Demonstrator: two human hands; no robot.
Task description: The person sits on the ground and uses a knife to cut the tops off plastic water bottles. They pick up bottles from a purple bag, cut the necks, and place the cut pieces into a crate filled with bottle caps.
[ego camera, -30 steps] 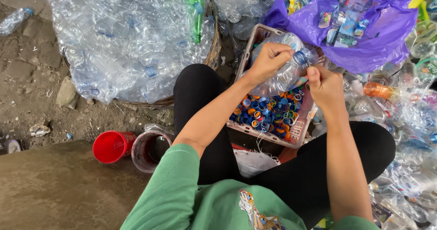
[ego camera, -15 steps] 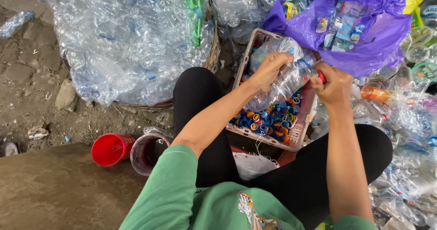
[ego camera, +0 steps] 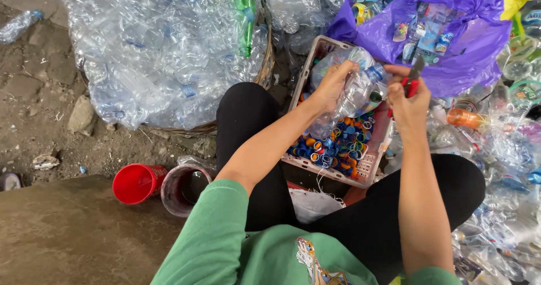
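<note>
My left hand (ego camera: 332, 85) grips a clear crushed plastic bottle (ego camera: 354, 90) with a blue neck ring, held over a pale plastic crate (ego camera: 369, 169). My right hand (ego camera: 407, 102) holds a red-handled cutting tool (ego camera: 413, 76) just to the right of the bottle's neck. The crate lies between my knees and holds several coloured bottle caps and rings (ego camera: 338, 144), mostly blue, orange and yellow. I sit cross-legged in black trousers and a green shirt.
A big heap of clear crushed bottles (ego camera: 163, 54) fills a basket at upper left. A purple bag (ego camera: 451, 42) of labels lies at upper right. More bottles (ego camera: 507, 149) lie at right. A red cup (ego camera: 135, 183) and a clear cup (ego camera: 186, 189) lie on dirt at left.
The bottle has been turned and lifted slightly over the crate. My right hand has shifted up beside its neck, and the red-handled tool now shows in it.
</note>
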